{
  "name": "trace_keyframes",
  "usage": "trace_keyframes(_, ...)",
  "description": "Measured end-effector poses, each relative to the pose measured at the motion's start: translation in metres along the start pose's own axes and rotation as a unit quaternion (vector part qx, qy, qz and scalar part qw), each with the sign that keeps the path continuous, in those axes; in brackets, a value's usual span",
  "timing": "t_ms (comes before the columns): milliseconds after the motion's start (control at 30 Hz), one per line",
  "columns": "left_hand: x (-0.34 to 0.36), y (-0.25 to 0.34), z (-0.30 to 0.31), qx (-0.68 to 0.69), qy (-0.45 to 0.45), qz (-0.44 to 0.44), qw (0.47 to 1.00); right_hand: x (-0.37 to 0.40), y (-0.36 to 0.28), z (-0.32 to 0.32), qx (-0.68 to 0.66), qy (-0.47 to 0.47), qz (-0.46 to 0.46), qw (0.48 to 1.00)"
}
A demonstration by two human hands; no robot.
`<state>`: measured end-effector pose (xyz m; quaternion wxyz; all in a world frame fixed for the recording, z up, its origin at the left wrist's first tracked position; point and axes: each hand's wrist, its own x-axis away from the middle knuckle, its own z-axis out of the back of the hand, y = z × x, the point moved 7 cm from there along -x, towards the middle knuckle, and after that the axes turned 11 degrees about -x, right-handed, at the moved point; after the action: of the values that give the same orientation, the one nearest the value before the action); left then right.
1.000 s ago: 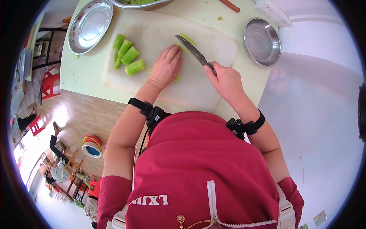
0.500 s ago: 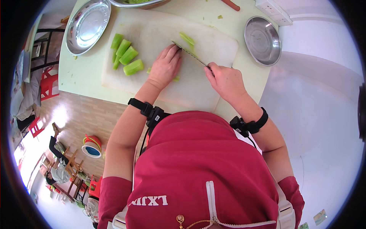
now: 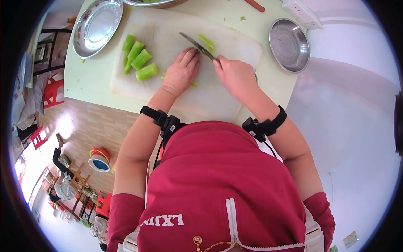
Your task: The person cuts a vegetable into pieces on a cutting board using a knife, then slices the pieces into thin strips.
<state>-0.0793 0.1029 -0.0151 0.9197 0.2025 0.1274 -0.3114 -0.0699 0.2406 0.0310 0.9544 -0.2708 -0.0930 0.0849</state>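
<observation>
My right hand [image 3: 237, 75] is closed round the handle of a kitchen knife [image 3: 195, 43]. The blade points up and left, beside the fingertips of my left hand [image 3: 181, 69]. Those fingers are bent and pressed together against the white cutting board [image 3: 168, 26]; whatever lies beneath them is hidden. Thick chunks of a peeled green stem vegetable [image 3: 146, 72] lie on the left part of the board. Beyond the blade, thin green slices [image 3: 205, 41] rest on the board, and small green bits show beside my left wrist.
A shiny metal plate [image 3: 86, 49] stands left of the board, with a metal bowl [image 3: 278, 47] to the right. Another metal container [image 3: 168, 2] holds green pieces at the top edge. A reddish-brown handle [image 3: 255, 5] lies nearby. A bucket [image 3: 100, 160] stands on the floor.
My right hand has moved left and up with the knife. The blade has slid further past my left fingertips and shows more of its flat side. My left hand has stayed nearly still.
</observation>
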Motion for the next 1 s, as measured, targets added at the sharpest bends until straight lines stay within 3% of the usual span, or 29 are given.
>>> trace_keyframes(133, 0.000, -0.003, 0.000, 0.001, -0.012, 0.002, 1.000, 0.003, 0.015, 0.007, -0.065, -0.008, -0.052, 0.996)
trace_keyframes(433, 0.005, -0.005, 0.008, 0.026, -0.018, -0.005, 0.999, 0.021, 0.007, 0.011, -0.001, -0.043, -0.039, 0.998)
trace_keyframes(1000, 0.011, -0.006, 0.015, 0.038, -0.016, 0.006, 0.999, 0.026, 0.008, 0.011, -0.025, -0.037, -0.055, 0.997)
